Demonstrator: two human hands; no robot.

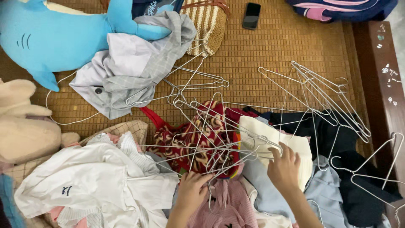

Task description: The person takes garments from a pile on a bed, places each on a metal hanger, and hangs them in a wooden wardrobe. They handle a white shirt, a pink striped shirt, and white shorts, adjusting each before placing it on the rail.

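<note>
Head view shows us kneeling over a big heap of clothes on a woven mat [270, 46]. Our left hand [192, 190] is closed around the hooks of a tangled bunch of wire hangers [211, 143], near the bottom edge of the mat. Our right hand [284, 166] rests with bent fingers on a cream cloth [278, 139] and touches one hanger wire; we cannot tell if it grips anything. We think the sorting is only partly done. Many hangers are bare already: more hangers [325, 97] lie loose by the right edge, and a few by a grey shirt [135, 63] near the top left corner. But a red patterned cloth [202, 126] lies under the tangle, and white shirts [97, 181], a pink top [230, 209] and dark clothes [337, 135] are still piled up, unfolded. A blue toy shark [50, 33] and a phone [252, 15] lie at the top edge.
</note>
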